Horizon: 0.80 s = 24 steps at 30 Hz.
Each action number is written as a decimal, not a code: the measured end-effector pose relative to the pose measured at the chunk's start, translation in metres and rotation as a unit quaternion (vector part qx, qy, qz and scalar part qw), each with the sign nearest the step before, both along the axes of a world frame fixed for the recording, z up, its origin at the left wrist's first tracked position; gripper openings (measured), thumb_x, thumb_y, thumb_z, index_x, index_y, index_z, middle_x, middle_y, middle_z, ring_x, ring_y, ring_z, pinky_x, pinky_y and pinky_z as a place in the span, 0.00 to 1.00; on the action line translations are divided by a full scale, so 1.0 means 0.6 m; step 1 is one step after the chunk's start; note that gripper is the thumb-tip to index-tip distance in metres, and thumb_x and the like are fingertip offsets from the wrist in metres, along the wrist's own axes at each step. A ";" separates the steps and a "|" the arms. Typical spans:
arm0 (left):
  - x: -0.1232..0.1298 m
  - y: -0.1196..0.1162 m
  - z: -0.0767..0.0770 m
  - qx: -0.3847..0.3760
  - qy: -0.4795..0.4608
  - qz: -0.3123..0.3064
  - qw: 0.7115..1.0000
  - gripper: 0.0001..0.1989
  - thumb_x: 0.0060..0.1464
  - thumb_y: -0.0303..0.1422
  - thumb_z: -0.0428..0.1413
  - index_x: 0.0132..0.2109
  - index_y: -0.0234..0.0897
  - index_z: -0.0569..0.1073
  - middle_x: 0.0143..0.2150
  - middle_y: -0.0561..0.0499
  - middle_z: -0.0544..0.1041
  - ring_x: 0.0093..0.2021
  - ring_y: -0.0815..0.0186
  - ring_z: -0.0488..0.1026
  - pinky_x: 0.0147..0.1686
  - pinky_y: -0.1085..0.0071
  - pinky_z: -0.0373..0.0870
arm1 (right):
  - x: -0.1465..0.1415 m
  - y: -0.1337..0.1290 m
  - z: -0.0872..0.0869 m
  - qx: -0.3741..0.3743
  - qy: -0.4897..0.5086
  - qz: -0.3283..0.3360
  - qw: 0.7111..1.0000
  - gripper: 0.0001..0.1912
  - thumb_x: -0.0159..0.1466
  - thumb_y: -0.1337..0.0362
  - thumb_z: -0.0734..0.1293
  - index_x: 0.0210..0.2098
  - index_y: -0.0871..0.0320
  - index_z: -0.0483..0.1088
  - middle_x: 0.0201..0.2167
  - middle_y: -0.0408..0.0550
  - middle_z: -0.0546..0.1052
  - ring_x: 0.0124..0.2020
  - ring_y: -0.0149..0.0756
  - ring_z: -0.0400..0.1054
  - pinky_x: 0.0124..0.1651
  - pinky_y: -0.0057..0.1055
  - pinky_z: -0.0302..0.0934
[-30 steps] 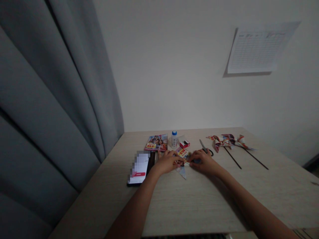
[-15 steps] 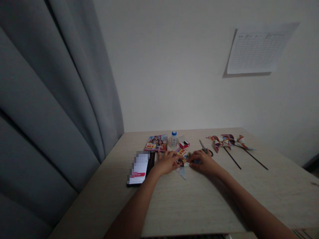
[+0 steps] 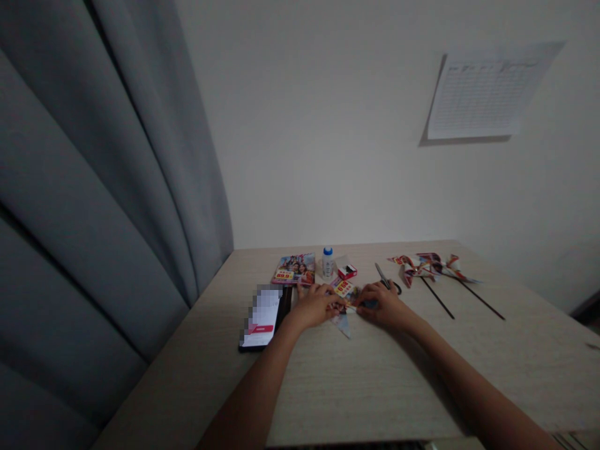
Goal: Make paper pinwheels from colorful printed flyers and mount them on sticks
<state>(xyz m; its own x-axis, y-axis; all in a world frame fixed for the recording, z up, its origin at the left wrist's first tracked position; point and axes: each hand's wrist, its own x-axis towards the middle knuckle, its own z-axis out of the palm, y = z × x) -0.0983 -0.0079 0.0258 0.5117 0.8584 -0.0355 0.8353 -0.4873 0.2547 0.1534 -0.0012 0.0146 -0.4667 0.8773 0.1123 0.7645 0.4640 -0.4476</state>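
Note:
A printed, colourful piece of paper (image 3: 344, 288) lies on the table between my two hands, one pale pointed corner of it aimed toward me. My left hand (image 3: 316, 306) has its fingers closed on the paper's left side. From the right, my right hand (image 3: 380, 304) pinches the paper near its middle. My fingers cover much of the sheet, so its folds cannot be made out. Just beyond my right hand lie scissors (image 3: 382, 272), their handles partly behind it.
A phone (image 3: 262, 319) and a stack of printed leaflets (image 3: 294, 269) are at left. Behind the paper stand a blue-capped glue bottle (image 3: 327, 262) and a small red box (image 3: 347, 271). Two paper pinwheels (image 3: 412, 265) on dark sticks lie at right. A curtain (image 3: 117, 187) hangs left of the table.
My left fingers have shifted slightly over the paper, covering a bit more of its middle. Otherwise both hands and the surrounding things stay in place.

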 end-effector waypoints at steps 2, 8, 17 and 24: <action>0.000 -0.001 -0.001 0.001 -0.002 -0.001 1.000 0.15 0.64 0.44 0.53 0.57 0.65 0.72 0.64 0.54 0.67 0.66 0.48 0.57 0.63 0.30 0.44 | 0.000 0.000 -0.001 0.005 0.001 0.000 1.000 0.11 0.63 0.53 0.68 0.42 0.44 0.79 0.49 0.48 0.78 0.59 0.52 0.63 0.66 0.71 0.29; 0.000 -0.002 -0.008 0.023 -0.008 0.011 1.000 0.23 0.63 0.42 0.55 0.64 0.60 0.66 0.65 0.52 0.66 0.66 0.49 0.58 0.65 0.33 0.45 | 0.000 -0.002 0.001 0.009 -0.002 0.001 1.000 0.11 0.63 0.53 0.67 0.42 0.44 0.79 0.49 0.48 0.78 0.59 0.53 0.64 0.65 0.72 0.29; -0.001 -0.002 -0.005 0.021 -0.003 0.001 1.000 0.16 0.63 0.42 0.56 0.57 0.63 0.72 0.63 0.54 0.67 0.66 0.49 0.58 0.65 0.30 0.36 | -0.002 -0.002 0.002 0.002 -0.001 0.001 1.000 0.11 0.63 0.53 0.68 0.42 0.45 0.79 0.49 0.48 0.78 0.59 0.52 0.64 0.66 0.70 0.28; -0.001 -0.001 -0.002 0.004 -0.008 -0.006 1.000 0.15 0.64 0.43 0.54 0.57 0.63 0.72 0.62 0.55 0.67 0.66 0.51 0.57 0.67 0.36 0.36 | -0.002 0.000 0.005 -0.007 -0.006 0.000 1.000 0.11 0.63 0.53 0.68 0.42 0.45 0.79 0.49 0.48 0.78 0.59 0.53 0.63 0.65 0.72 0.27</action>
<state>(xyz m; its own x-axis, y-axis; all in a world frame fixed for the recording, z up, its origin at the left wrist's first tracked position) -0.0986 -0.0087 0.0247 0.5216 0.8530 -0.0214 0.8258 -0.4983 0.2642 0.1522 -0.0013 0.0174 -0.4682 0.8786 0.0937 0.7697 0.4576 -0.4451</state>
